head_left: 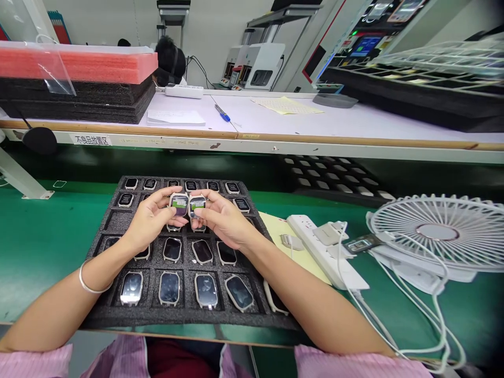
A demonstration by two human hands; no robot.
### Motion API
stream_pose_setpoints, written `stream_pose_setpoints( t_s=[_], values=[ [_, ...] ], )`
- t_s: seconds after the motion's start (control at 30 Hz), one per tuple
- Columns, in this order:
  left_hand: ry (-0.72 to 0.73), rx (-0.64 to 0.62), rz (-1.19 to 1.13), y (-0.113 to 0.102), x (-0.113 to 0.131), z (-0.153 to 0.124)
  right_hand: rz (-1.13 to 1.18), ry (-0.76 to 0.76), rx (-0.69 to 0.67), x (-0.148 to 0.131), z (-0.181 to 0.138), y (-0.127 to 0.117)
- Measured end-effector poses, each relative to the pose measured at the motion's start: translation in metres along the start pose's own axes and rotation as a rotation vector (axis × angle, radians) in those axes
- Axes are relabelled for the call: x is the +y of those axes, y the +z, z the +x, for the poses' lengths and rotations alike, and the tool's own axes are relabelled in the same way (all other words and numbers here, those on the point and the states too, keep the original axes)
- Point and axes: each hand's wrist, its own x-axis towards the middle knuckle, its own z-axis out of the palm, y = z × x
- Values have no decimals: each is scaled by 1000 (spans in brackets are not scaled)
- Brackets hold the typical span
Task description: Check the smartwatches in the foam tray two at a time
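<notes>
My left hand (pixel 157 214) grips a strapless smartwatch (pixel 180 205) by its edges, the thumb at its lower left. A second smartwatch (pixel 197 206) is pinched in my right hand (pixel 220 216), with the thumb on its screen. Both screens are lit with a green band, and the two watches sit side by side, nearly touching. Under my hands lies a black foam tray (pixel 189 314) whose pockets hold several more watches. In its front row a dark-screened watch (pixel 169 287) rests face up. Some pockets at the left hold nothing, and my hands and forearms hide others.
On the right are a white power strip (pixel 326 252), a charging puck (pixel 292 242), a white fan (pixel 437 231) and loose cables. A shelf (pixel 236 128) crosses behind the tray, bearing foam stacks (pixel 79 79) and a blue pen (pixel 222 113). A person's head (pixel 171 58) shows beyond.
</notes>
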Motion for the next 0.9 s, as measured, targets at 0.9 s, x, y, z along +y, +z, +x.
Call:
stream_pose_setpoints(
  t_s=[0.9],
  values=[
    [291,-22,1,-1,94,37,-134,-271,-90,-100,51,17]
  ],
)
